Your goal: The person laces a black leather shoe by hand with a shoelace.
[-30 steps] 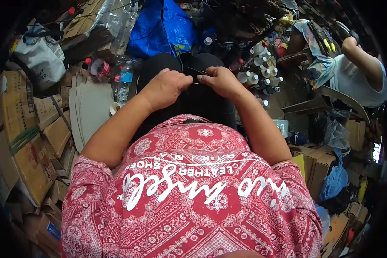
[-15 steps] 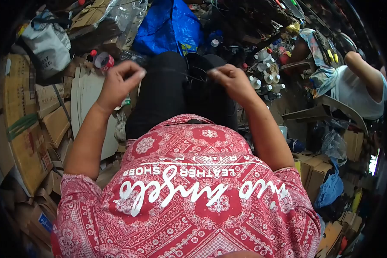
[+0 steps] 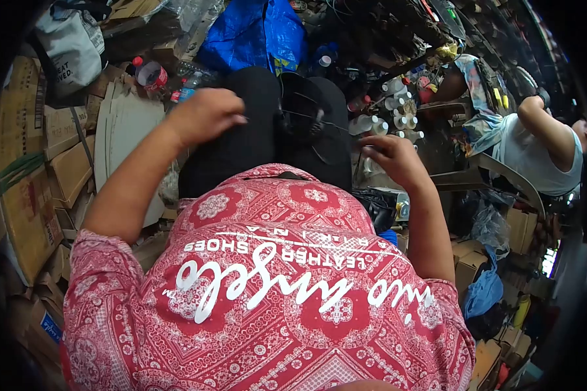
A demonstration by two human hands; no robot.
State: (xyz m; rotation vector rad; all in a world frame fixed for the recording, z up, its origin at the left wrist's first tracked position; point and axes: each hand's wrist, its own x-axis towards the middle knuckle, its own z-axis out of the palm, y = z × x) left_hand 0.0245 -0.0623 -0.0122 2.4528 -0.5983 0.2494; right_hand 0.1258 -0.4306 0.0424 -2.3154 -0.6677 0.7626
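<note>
Between my dark-trousered knees lies a loose coil of thin black wire (image 3: pixel 316 124), with a darker lump partway along it. My right hand (image 3: pixel 395 158) is beside the right thigh, thumb and forefinger bent toward each other; a strand of the wire runs out to its fingertips and seems to be pinched there. Over the left thigh is my left hand (image 3: pixel 210 116), its fingers curled in and slightly blurred. Whatever it may hold is hidden.
A blue plastic sack (image 3: pixel 257 39) lies beyond my knees. Flattened cardboard (image 3: pixel 29 150) is stacked at the left, near a red-labelled bottle (image 3: pixel 151 75). Several white-capped bottles (image 3: pixel 398 104) stand at the right. Another person in a white shirt (image 3: pixel 535 150) sits further right.
My left hand has moved right over the thigh and its fingers have closed in. My right hand has moved right and down, away from the knees. The wire coil now shows more fully.
</note>
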